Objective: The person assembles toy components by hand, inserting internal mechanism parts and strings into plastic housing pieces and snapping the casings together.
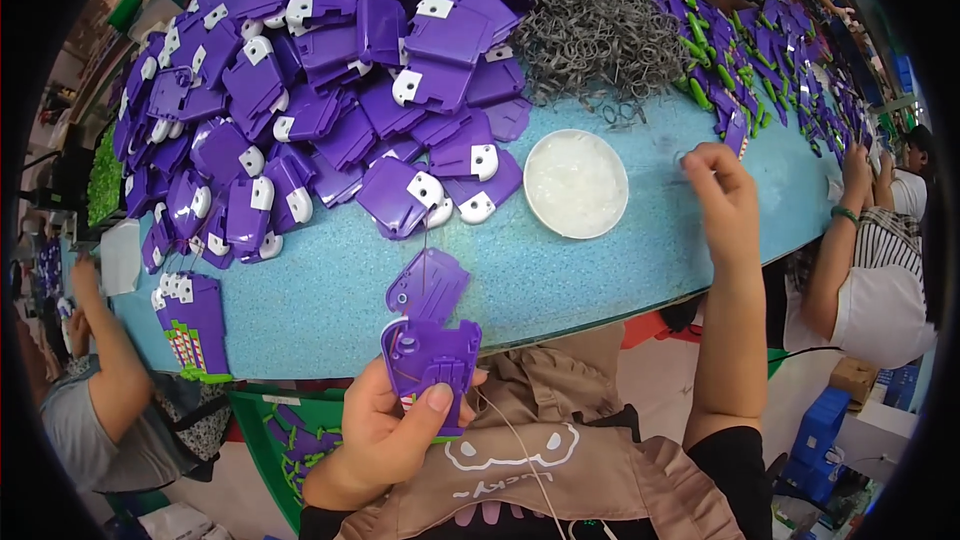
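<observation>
Purple plastic shell point(430, 365) sits low before us, gripped in our left hand point(385, 435), thumb pressed on its face. Our right hand point(725, 195) reaches over the blue table point(300, 300), fingertips pinched beside the white dish point(576, 183).

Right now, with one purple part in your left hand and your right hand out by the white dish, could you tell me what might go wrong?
1. The left hand pinches the purple part off the table edge, over the lap; a slip could drop it.
2. The right hand reaches beside the white dish; a nudge might knock it.
3. The heap of purple parts crowds the dish and may slide into it.
</observation>
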Motion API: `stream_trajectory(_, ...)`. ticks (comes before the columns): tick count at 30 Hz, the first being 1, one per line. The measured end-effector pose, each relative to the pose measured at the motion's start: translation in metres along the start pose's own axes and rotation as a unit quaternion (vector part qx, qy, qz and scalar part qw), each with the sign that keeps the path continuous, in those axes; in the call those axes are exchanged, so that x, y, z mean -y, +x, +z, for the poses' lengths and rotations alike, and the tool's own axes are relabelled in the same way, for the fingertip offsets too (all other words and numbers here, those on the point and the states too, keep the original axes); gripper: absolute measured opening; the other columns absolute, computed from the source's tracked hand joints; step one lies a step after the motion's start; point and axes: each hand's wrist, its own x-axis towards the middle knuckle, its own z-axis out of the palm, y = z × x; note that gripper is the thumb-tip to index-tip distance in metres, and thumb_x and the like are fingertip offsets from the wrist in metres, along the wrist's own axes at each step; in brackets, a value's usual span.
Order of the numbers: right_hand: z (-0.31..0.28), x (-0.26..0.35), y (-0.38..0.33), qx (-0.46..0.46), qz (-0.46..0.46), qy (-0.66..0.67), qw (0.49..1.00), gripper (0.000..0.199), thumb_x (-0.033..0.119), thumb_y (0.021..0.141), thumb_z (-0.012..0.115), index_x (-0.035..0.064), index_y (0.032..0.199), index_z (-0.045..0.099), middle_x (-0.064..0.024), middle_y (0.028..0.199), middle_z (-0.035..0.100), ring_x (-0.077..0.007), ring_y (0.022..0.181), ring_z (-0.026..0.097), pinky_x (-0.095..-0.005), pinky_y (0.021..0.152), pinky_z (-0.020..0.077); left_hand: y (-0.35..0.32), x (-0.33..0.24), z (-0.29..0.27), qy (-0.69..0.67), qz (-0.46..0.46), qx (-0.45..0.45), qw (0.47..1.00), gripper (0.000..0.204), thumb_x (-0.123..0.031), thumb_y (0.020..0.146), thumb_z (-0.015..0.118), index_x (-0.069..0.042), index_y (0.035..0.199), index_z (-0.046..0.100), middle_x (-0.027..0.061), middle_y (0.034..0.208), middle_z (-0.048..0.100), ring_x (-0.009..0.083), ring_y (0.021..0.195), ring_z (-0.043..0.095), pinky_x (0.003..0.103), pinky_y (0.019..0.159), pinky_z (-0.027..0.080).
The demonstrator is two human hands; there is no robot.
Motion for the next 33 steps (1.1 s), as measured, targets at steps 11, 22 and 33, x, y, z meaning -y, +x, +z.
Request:
stream_trajectory(11,0.002,-0.011,0.010,-0.001,-0.015,-0.060,0.998,0.015,0.016,0.080,0.062,0.0015,0.077,0.059,0.0003,0.082,0.055,-0.0079,0.076,0.047,-0.0222,0.069,0.0351,0.002,0.001,-0.005,-0.004,-0.009,0.001,1.000,0.027,-0.009,0.089,0.049,0.002,0.113,0.046,0.0132,0.100,0.061,0.0095,0.073,0.057,0.024,0.066,0.048)
stream_trajectory(22,-0.013,0.008,0.002,0.041,0.171,0.016,0.984,0.018,0.020,0.083,0.060,0.0037,0.077,0.058,0.0014,0.072,0.052,-0.0056,0.057,0.043,-0.0191,0.052,0.0359,0.004,0.001,-0.006,-0.004,-0.007,-0.007,1.000,0.027,-0.008,0.088,0.050,0.002,0.112,0.046,0.0135,0.100,0.061,0.0101,0.073,0.057,0.024,0.066,0.048)
stream_trajectory(33,0.005,-0.002,0.002,-0.013,-0.068,-0.066,0.995,0.013,0.013,0.078,0.064,0.0008,0.076,0.059,-0.0033,0.082,0.056,-0.0122,0.076,0.050,-0.0246,0.068,0.0373,0.004,0.001,-0.003,-0.001,-0.011,-0.021,1.000,0.027,-0.007,0.088,0.049,0.003,0.113,0.046,0.0143,0.100,0.061,0.0103,0.072,0.057,0.025,0.065,0.048)
